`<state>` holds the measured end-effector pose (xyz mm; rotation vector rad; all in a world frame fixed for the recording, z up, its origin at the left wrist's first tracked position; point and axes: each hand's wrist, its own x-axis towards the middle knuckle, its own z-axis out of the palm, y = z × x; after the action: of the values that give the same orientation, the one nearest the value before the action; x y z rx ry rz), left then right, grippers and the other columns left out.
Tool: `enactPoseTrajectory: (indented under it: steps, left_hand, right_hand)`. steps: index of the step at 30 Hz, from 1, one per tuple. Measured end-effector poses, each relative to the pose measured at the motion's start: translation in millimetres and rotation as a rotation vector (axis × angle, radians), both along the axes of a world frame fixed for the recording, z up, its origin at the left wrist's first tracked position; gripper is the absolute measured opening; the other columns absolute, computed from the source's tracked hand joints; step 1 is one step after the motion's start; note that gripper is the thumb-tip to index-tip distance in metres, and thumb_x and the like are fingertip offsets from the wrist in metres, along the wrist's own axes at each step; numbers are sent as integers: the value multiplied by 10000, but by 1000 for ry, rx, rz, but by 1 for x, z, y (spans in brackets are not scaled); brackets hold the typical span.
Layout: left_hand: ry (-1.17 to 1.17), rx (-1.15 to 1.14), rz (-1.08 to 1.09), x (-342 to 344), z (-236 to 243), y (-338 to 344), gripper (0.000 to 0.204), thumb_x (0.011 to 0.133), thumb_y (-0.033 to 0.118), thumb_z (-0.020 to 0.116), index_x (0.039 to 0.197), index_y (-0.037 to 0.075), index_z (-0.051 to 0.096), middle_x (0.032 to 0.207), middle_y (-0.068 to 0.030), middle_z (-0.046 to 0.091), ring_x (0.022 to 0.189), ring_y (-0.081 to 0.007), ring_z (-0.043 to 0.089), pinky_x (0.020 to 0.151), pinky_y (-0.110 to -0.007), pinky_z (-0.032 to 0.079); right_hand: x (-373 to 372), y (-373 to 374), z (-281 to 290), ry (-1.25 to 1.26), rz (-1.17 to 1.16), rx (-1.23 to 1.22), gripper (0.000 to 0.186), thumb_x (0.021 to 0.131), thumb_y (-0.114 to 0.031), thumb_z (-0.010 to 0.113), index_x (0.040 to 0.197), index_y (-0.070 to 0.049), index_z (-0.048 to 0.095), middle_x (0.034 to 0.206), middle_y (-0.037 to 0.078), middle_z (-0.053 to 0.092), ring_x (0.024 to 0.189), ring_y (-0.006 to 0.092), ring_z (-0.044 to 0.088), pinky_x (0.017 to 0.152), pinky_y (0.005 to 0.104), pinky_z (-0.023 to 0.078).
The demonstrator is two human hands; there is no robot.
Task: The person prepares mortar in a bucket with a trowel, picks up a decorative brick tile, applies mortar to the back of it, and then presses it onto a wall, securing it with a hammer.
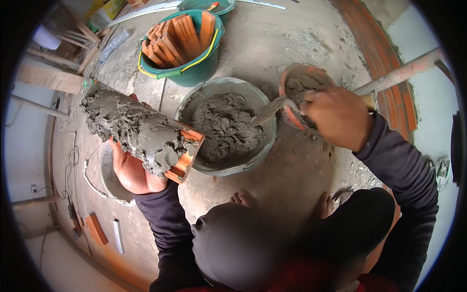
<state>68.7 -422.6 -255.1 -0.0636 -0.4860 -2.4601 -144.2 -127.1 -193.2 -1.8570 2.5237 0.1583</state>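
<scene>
My left hand (132, 170) is closed round an orange clay brick (181, 165), holding it up from below. Thick grey mortar (134, 124) coats the brick's upper face, and bare clay with ridges shows at its right end. In my right hand (338, 117) is a trowel (266, 113), its handle mostly hidden by the fingers. The trowel's blade tip dips into the wet mortar in a round basin (270, 146) between my hands. Under and beside my right hand stands a smaller orange bucket (291, 117), also with mortar inside.
A green bucket (199, 73) with a yellow handle holds several orange brick pieces. Another green basin (226, 7) stands behind it. At left are a pale bucket (109, 170), a loose brick piece (96, 229) and cables. A slanted pole (404, 73) crosses the right side near laid bricks.
</scene>
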Motion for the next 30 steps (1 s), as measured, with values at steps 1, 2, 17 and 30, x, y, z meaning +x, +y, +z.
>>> enactPoseTrajectory:
  steps: [1,2,17,30]
  left_hand:
    - [48,5,-54,-7,1,2,596,956,192,506,1482,7,298,1501,-158,387,1375,-307,364,1168,-477,247]
    - [-18,-19,-17,-11,4,4,598,959,203,509,1487,17,297,1507,-153,380,1379,-302,361,1168,-487,234]
    - [-60,-204,-575,-102,75,144,705,944,123,507,1544,56,144,1599,-94,219,1461,-253,230,1210,-471,128]
    - [-281,-454,-1130,-182,88,364,698,957,252,558,1534,90,199,1586,-134,227,1412,-331,323,1152,-564,286]
  right_hand:
    - [6,-3,3,92,50,14,134,762,-100,598,841,-24,676,864,112,641,827,290,633,729,395,510]
    - [13,-3,0,118,114,-49,111,754,-128,595,780,-54,674,828,94,643,827,257,637,696,374,498]
    - [63,96,-1,-486,260,109,200,767,-210,625,805,-34,711,882,169,679,876,319,656,763,407,524]
    - [83,484,-116,-848,-1313,-1566,147,954,-99,535,1046,-89,649,876,8,628,714,99,590,616,242,507]
